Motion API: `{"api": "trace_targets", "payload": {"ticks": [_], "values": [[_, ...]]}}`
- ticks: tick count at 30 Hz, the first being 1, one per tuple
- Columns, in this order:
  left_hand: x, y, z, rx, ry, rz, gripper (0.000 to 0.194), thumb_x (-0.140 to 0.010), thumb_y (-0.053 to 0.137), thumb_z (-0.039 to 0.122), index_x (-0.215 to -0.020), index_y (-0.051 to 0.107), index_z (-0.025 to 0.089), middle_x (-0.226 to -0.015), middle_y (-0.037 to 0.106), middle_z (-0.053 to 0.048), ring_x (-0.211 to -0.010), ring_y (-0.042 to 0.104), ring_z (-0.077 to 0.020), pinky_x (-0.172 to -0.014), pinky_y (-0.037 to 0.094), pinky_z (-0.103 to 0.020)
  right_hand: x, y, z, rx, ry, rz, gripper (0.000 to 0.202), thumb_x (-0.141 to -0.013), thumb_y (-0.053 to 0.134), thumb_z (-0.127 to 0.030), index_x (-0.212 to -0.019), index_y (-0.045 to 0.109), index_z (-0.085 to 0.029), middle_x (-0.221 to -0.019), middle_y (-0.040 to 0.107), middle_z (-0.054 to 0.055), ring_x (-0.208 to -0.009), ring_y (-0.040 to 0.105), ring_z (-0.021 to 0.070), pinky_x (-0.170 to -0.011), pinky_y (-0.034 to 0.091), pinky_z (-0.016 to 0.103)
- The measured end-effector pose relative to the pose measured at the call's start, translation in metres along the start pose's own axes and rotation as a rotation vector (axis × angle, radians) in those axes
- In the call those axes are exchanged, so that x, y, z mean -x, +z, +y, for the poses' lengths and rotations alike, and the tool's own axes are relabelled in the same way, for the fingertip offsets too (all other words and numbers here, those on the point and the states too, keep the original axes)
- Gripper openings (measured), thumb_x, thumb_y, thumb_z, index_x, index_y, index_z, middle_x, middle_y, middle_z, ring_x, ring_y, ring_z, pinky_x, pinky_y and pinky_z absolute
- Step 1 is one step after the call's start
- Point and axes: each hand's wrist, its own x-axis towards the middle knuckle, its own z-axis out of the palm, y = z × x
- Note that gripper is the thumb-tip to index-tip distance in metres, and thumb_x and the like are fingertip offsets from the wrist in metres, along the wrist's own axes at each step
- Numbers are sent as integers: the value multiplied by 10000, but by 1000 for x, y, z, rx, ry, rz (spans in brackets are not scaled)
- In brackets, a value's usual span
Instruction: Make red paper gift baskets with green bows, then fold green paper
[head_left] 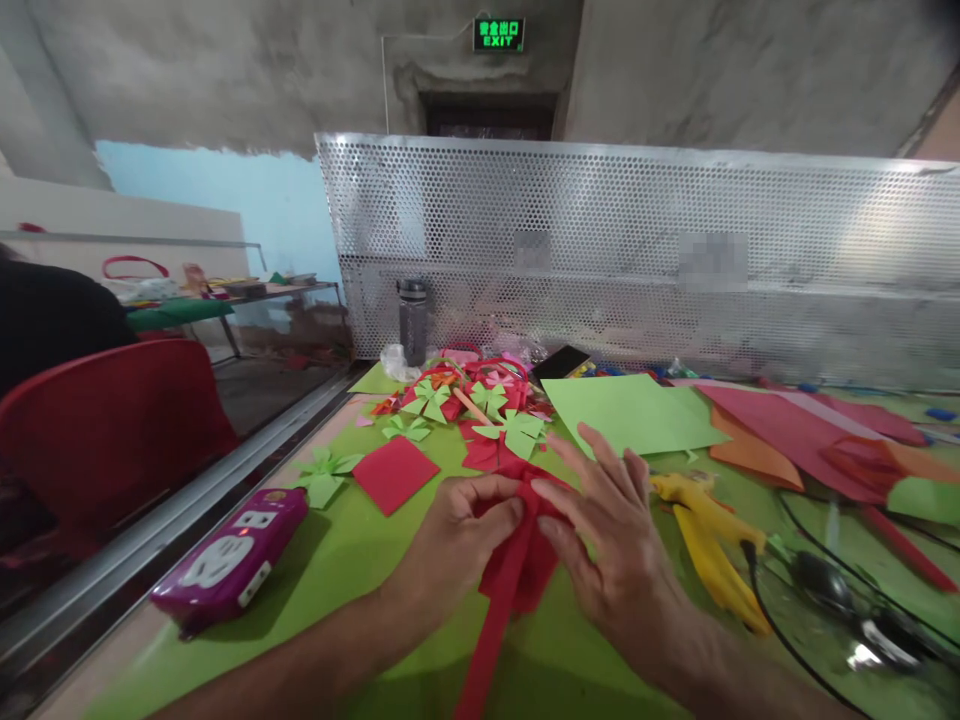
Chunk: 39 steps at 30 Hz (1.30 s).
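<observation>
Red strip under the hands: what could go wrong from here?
The red strip might shift out of line, since the left hand seems to pinch it only by the fingertips. The right hand has its forearm close to the black cord, which could snag. Loose green cutouts just beyond the hands might get knocked.

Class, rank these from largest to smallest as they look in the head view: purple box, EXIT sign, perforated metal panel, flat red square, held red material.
1. Perforated metal panel
2. Purple box
3. Flat red square
4. EXIT sign
Held red material: partly covered, so its place is unsure.
</observation>
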Motion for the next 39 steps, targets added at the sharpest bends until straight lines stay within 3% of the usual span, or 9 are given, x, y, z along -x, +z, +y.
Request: {"api": "trace_targets", "payload": {"ticks": [3,7,12,20,26,29,33,39], "values": [[1,1,0,-31,7,-47,235,-736,692,356,-805,713,133,-613,642,-18,-495,526,-90,-490,372,-197,-9,-6,3,-135,122,-22,164,-891,484,-184,-846,634,-231,-1274,568,88,-1335,324,300,-1008,274,585],[3,1,2,-141,92,-105,207,-801,631,329,-836,725,149,-725,633,-32,-573,527,-102,-533,379,-216,-15,-13,4,-250,199,-57,142,-856,516,-169,-746,593,-215,-1214,588,99,-1304,363,294,-991,296,591],[6,5,6,-300,273,-94,183,-838,590,282,-803,731,170,-766,608,-27,-657,535,-123,-600,409,-227,-14,-17,1,-264,239,-77,122,-845,542,-195,-735,589,-220,-1233,580,88,-1313,347,305,-991,273,611],[6,8,6,-342,334,-67,186,-824,615,290,-724,711,165,-758,617,-29,-660,538,-135,-578,414,-231,-15,-16,-3,-299,240,-102,170,-823,503,-104,-686,500,-206,-1229,578,87,-1318,332,306,-1008,259,587],[6,7,4,-471,484,-30,165,-841,600,237,-715,702,205,-696,609,-6,-695,540,-150,-654,431,-257,-13,-16,-6,-242,197,-77,191,-840,474,-89,-702,459,-221,-1180,599,60,-1291,374,280,-997,254,592],[6,6,4,-478,535,-12,152,-845,597,236,-733,697,215,-751,620,-15,-759,562,-168,-697,448,-272,-12,-13,-4,-204,195,-12,101,-851,525,-149,-827,495,-242,-1206,578,65,-1287,374,291,-989,260,612],[5,5,5,-461,596,-44,138,-860,581,226,-827,714,242,-919,638,-27,-915,583,-190,-787,460,-290,-10,-13,0,-219,178,-1,188,-843,572,-203,-1000,478,-249,-1265,523,96,-1303,343,292,-967,332,587],[5,3,4,-526,634,-18,137,-856,591,205,-848,721,248,-966,664,-32,-1007,578,-195,-842,448,-299,-10,-17,1,-224,171,-25,80,-842,562,-177,-819,506,-229,-1249,516,99,-1310,328,316,-971,311,602]]}}
